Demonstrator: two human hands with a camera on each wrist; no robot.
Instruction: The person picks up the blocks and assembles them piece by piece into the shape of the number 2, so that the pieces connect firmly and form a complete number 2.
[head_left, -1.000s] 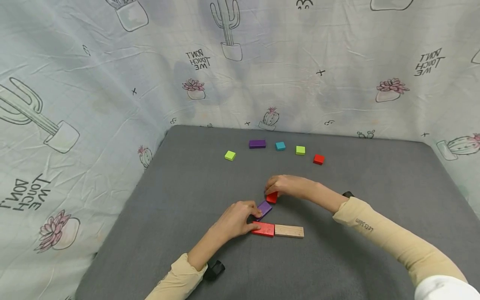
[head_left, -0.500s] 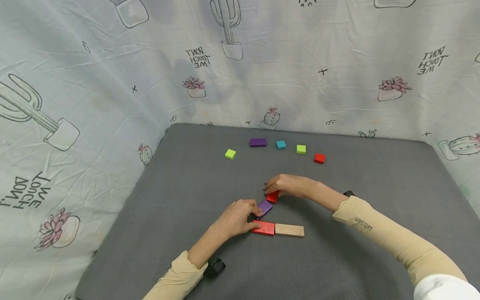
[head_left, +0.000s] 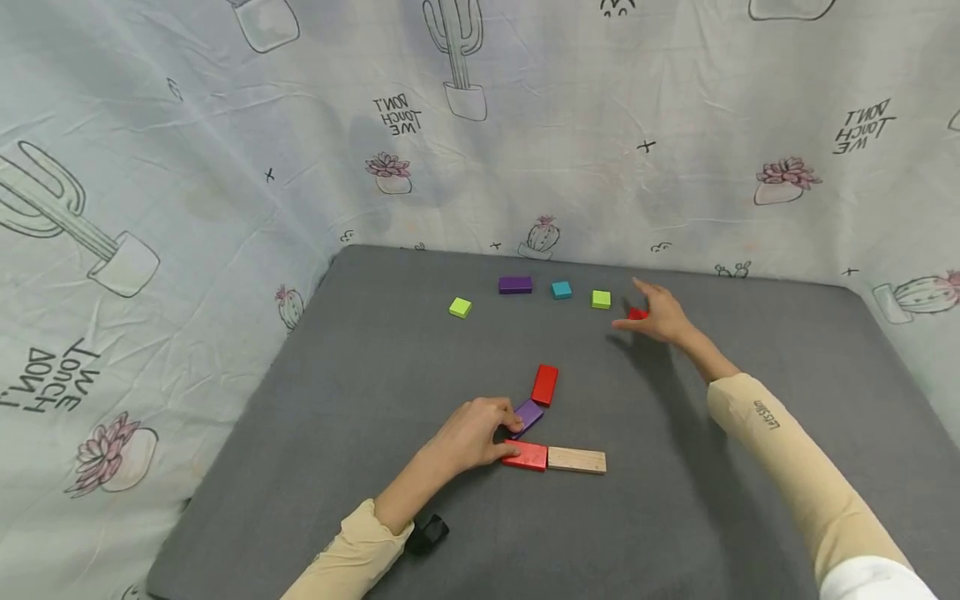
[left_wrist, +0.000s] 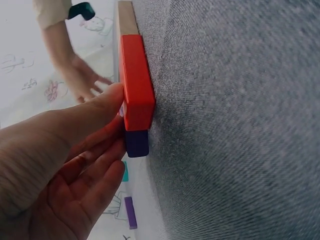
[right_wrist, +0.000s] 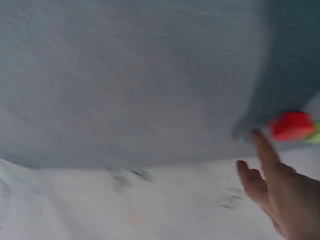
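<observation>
My right hand hovers, fingers spread, over the small red block at its fingertips, and a fast grab could knock it away, while my left hand pinches the purple block.

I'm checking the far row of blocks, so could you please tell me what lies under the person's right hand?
A small red block shows beside the open right hand, whose fingers cover part of it. Whether they touch it cannot be seen.
</observation>
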